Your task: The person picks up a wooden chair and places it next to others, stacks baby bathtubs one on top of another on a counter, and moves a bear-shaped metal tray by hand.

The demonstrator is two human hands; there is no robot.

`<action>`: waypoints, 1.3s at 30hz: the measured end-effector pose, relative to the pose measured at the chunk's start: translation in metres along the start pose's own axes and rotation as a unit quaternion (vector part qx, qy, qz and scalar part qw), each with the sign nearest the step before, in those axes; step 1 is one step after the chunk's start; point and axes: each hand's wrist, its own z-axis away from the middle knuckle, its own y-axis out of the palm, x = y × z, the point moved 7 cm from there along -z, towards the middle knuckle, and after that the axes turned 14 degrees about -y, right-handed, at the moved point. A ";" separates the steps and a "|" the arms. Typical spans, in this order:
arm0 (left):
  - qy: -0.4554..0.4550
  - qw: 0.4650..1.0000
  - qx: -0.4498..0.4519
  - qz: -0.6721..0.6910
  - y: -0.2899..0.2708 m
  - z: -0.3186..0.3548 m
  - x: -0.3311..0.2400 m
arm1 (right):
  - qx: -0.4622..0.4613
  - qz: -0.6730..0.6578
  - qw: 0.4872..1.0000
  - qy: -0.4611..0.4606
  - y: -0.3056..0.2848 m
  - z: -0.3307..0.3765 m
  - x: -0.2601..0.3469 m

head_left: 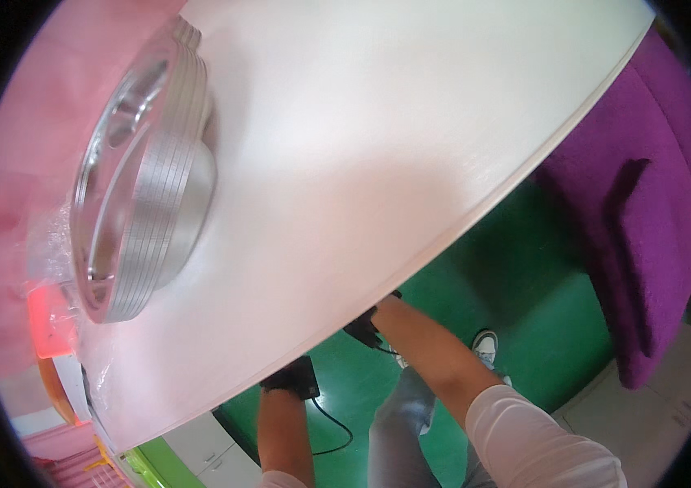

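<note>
My left hand point(287, 377) reaches under the near edge of the white table point(337, 146). A dark covering with a small black box and a cable sits at its wrist, and the tabletop hides the fingers. My right hand point(364, 327) is at the same edge, farther right, also darkly covered and mostly hidden below the tabletop. What either hand holds cannot be seen. On the tabletop's left side stands a stack of shiny metal divided trays point(162, 187), several nested together, apart from both hands.
Clear plastic wrap point(52, 232) and an orange-red object point(51, 321) lie beside the trays, by a pink surface point(20, 163). To the right is a purple padded seat point(647, 187). Green floor point(524, 285) shows below, with my legs and shoes. White cabinets point(207, 451) stand at the lower left.
</note>
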 end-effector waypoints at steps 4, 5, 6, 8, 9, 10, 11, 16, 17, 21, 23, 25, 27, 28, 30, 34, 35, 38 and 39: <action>-0.071 0.997 0.014 -0.011 -0.019 0.043 0.030 | -0.014 0.002 1.000 0.022 -0.021 0.067 0.004; -0.098 0.995 0.020 -0.011 -0.025 0.059 0.041 | -0.022 -0.007 0.998 0.054 -0.033 0.091 0.002; -0.108 0.994 0.010 -0.007 -0.051 0.083 0.033 | 0.049 -0.141 0.960 0.238 -0.033 0.120 0.029; -0.223 0.975 -0.004 -0.019 0.000 0.112 0.118 | -0.162 -0.209 0.942 0.204 -0.122 0.201 -0.055; -0.237 0.969 -0.066 -0.028 -0.027 0.150 0.109 | -0.176 -0.297 0.896 0.279 -0.122 0.231 -0.030; -0.249 0.964 -0.078 -0.046 -0.043 0.181 0.106 | -0.188 -0.373 0.839 0.347 -0.139 0.252 0.003; -0.272 0.957 -0.079 -0.066 -0.046 0.210 0.114 | -0.124 -0.327 0.845 0.404 -0.175 0.271 0.032; -0.396 0.902 -0.028 -0.168 0.037 0.318 0.161 | -0.275 -0.319 0.815 0.398 -0.356 0.353 0.147; -0.399 0.900 -0.010 -0.178 0.063 0.330 0.164 | -0.298 -0.322 0.819 0.369 -0.390 0.357 0.170; -0.425 0.862 0.124 -0.246 0.162 0.392 0.148 | -0.381 -0.282 0.832 0.288 -0.476 0.383 0.302; -0.414 0.842 0.181 -0.296 0.218 0.406 0.144 | -0.456 -0.256 0.819 0.235 -0.510 0.408 0.358; -0.427 0.812 0.239 -0.316 0.267 0.428 0.144 | -0.515 -0.276 0.800 0.140 -0.523 0.432 0.430; -0.441 0.771 0.293 -0.355 0.287 0.443 0.141 | -0.584 -0.264 0.764 0.074 -0.509 0.468 0.482; -0.445 0.763 0.305 -0.357 0.297 0.450 0.139 | -0.611 -0.260 0.745 0.063 -0.492 0.482 0.507; -0.453 0.743 0.323 -0.373 0.312 0.468 0.143 | -0.653 -0.257 0.712 0.030 -0.459 0.515 0.541; -0.496 0.671 0.364 -0.414 0.299 0.516 0.151 | -0.707 -0.272 0.652 -0.018 -0.375 0.607 0.584; -0.506 0.642 0.376 -0.437 0.291 0.544 0.157 | -0.733 -0.272 0.623 -0.016 -0.353 0.639 0.601; -0.516 0.606 0.382 -0.469 0.257 0.600 0.165 | -0.796 -0.232 0.554 -0.075 -0.284 0.725 0.637; -0.526 0.589 0.386 -0.476 0.244 0.614 0.169 | -0.813 -0.221 0.531 -0.085 -0.258 0.751 0.649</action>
